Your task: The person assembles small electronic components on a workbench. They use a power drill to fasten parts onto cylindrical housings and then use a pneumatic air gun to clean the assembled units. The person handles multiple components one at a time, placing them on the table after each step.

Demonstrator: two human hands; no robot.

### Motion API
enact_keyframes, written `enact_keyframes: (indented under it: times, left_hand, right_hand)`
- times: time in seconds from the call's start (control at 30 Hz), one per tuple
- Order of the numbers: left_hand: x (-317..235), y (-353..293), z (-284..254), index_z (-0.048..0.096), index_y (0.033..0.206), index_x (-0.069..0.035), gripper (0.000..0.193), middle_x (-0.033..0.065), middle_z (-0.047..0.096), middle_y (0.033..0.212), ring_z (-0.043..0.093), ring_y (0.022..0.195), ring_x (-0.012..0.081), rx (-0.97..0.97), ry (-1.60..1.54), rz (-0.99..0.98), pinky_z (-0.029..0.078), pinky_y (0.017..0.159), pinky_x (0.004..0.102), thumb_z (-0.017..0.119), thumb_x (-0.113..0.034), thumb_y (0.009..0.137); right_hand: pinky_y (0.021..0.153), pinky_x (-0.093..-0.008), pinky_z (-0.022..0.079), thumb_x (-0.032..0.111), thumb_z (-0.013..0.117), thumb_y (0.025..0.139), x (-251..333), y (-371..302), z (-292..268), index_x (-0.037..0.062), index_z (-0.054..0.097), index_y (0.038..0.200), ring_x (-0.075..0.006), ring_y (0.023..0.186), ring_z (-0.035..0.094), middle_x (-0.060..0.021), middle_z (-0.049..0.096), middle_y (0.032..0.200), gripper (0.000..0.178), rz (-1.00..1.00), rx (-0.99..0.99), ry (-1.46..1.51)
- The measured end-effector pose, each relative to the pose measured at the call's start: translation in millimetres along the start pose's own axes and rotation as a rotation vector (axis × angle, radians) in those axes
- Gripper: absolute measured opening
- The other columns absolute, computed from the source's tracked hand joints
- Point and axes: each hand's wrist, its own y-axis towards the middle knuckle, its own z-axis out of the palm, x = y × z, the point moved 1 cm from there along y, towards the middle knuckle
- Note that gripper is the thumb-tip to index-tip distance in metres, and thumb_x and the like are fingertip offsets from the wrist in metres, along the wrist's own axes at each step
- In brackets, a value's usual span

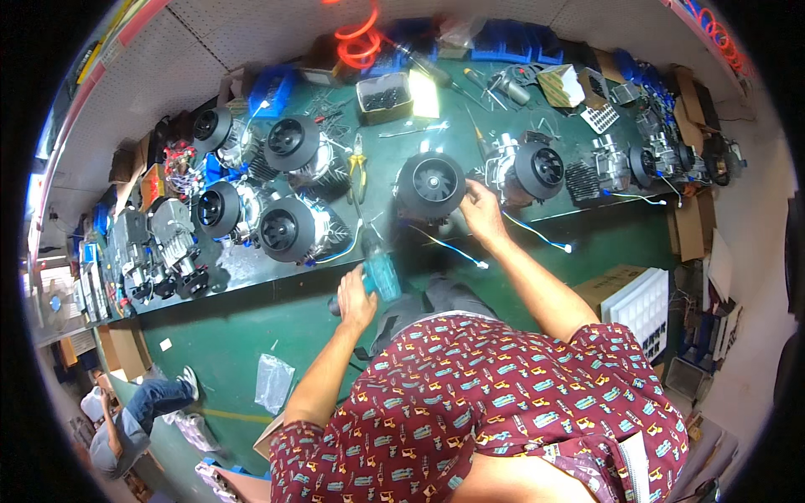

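A teal cordless drill [381, 275] is gripped by its handle in my left hand [356, 303], just off the bench's front edge, with its long bit side pointing up toward the tools. My right hand [481, 210] has its fingers closed at the right rim of a black fan wheel [429, 179], which sits on a motor unit on the bench. A cable [453, 250] with a white connector hangs from that unit over the edge. To the right of my right hand stands another motor unit with a black fan wheel [539, 170].
Several more fan units [288, 228] stand to the left on the green bench [394, 151]. Yellow-handled pliers [357, 163], a wrench [413, 129] and a box of small black parts [384, 98] lie farther back. A red coiled hose [358, 46] hangs above. Another person [126, 432] sits at lower left.
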Motion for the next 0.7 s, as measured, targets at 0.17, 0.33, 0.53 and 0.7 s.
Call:
enact_keyframes:
  times: [0.17,0.33,0.53,0.7]
  left_hand:
    - [-15.2,53.5,25.3,0.043,0.14,-0.002,0.071,0.019,0.057,0.124,0.051,0.121,0.0354,-0.015,0.124,-0.019,0.04,0.102,0.046,0.073,-0.005,0.076]
    - [7.5,80.4,58.0,0.039,0.144,-0.006,0.076,0.0182,0.055,0.124,0.051,0.123,0.037,-0.139,0.169,0.008,0.037,0.108,0.0468,0.075,-0.007,0.077]
    - [-1.7,69.8,36.0,0.044,0.141,-0.003,0.069,0.0198,0.056,0.131,0.053,0.125,0.0358,-0.183,0.128,0.067,0.037,0.11,0.0436,0.074,-0.007,0.08]
    - [-71.4,69.0,-31.3,0.06,0.123,0.004,0.044,0.0198,0.064,0.117,0.064,0.107,0.0314,-0.278,-0.398,0.184,0.051,0.093,0.0372,0.073,-0.007,0.083]
  right_hand:
    - [0.054,-0.0236,0.034,0.013,0.066,0.089,6.6,-22.2,-2.8,-0.0039,0.062,0.122,-0.0049,0.059,0.038,0.006,0.045,0.067,0.037,-0.012,-0.111,-0.087]
    - [0.055,-0.0271,0.04,0.012,0.069,0.083,18.4,-47.0,-3.3,-0.0026,0.067,0.107,-0.0078,0.059,0.044,0.0025,0.048,0.065,0.029,-0.029,-0.136,-0.224]
    - [0.054,-0.0288,0.042,0.017,0.076,0.077,31.9,-54.7,2.8,-0.0001,0.068,0.103,-0.0087,0.056,0.047,-0.0021,0.051,0.061,0.032,-0.005,-0.012,-0.43]
    - [0.065,-0.0412,0.052,0.025,0.076,0.077,34.5,-50.3,2.3,0.005,0.069,0.099,-0.0294,0.067,0.065,-0.0127,0.063,0.07,0.03,-0.076,0.014,-0.56]
